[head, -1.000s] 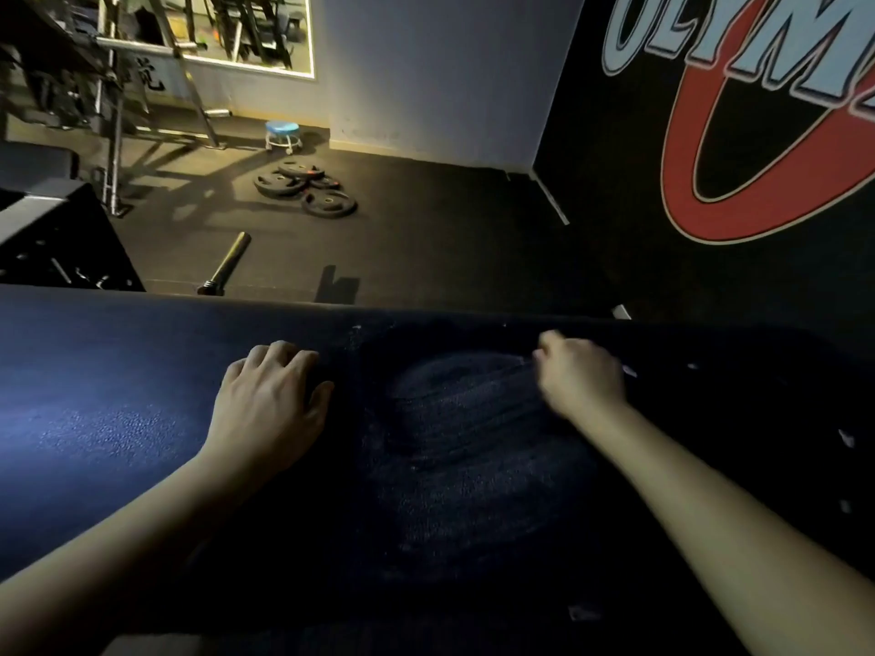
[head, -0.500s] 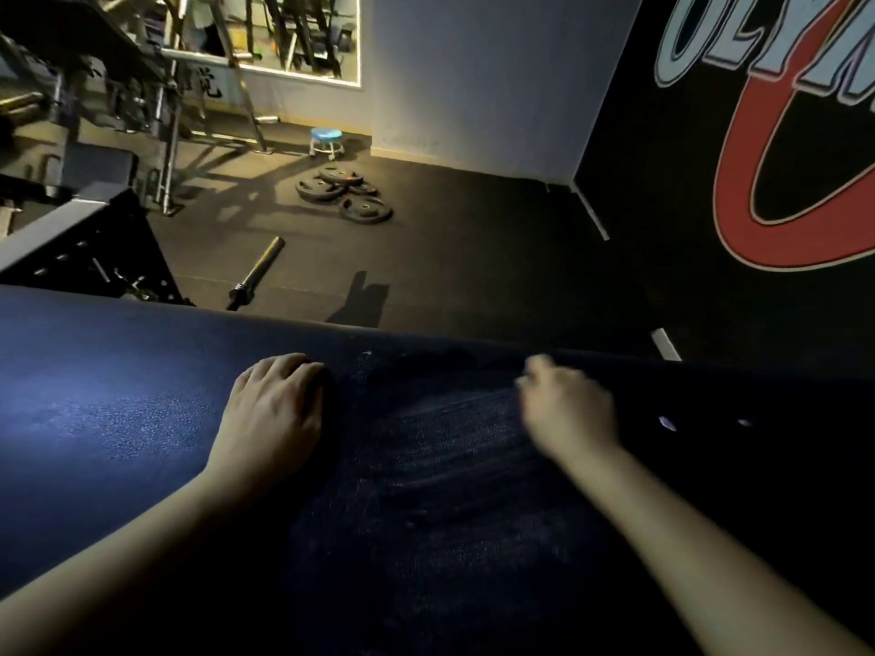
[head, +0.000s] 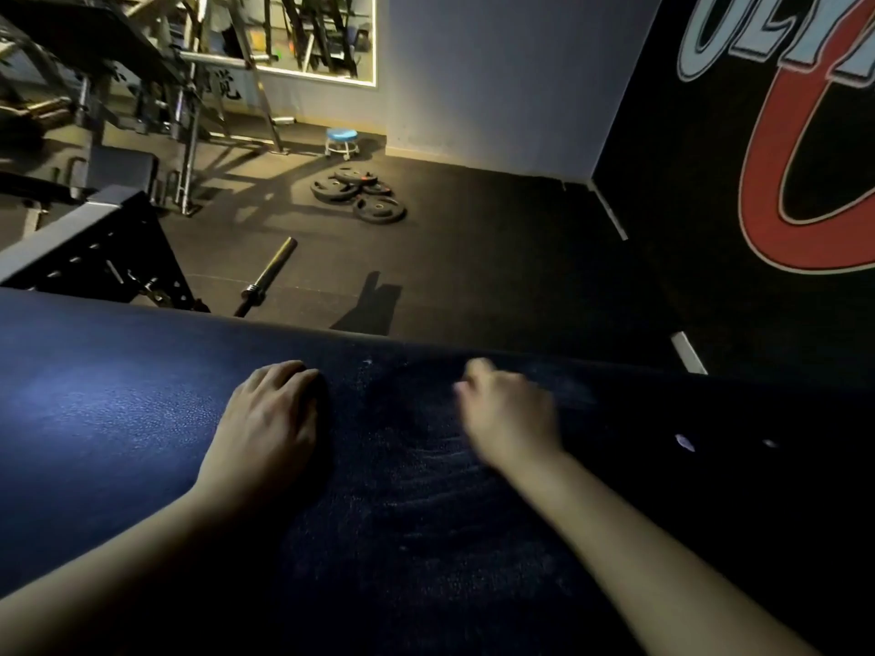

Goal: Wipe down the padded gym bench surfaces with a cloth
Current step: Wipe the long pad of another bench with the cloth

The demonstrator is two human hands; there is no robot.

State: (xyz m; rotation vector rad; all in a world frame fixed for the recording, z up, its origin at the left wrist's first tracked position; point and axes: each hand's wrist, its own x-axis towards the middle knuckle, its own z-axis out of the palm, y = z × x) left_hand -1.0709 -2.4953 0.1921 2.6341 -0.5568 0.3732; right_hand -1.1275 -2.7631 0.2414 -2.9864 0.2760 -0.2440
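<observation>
The bench pad point(head: 118, 419) fills the near half of the view, a broad dark blue cushion with a pebbled vinyl skin. Its middle carries pale streaks point(head: 426, 466), either wipe marks or dust. Judging by that skin, the pad will give a little under pressure and let a cloth slide easily, so flat, firm strokes should suit it better than scrubbing. It looks heavy and fixed, something to lean on and not to lift.

The left hand point(head: 267, 419) lies palm down near the pad's far edge, fingers loosely bent and gripping nothing, apparently as a brace. The right hand point(head: 509, 414) is just beside it towards the right end, blurred, with fingers curled in. No cloth shows, so I cannot tell whether it clasps one or is merely clenched. A cloth would be light and limp, best bunched under the palm. Two white flecks point(head: 685, 442) sit further right on the pad.

Beyond the far edge, on the dark floor, lie a barbell point(head: 270, 274) and, further off, a pile of weight plates point(head: 360, 194). A small blue stool point(head: 342, 140) stands by the wall below a mirror point(head: 303, 35). A painted logo point(head: 781, 134) covers the right wall.
</observation>
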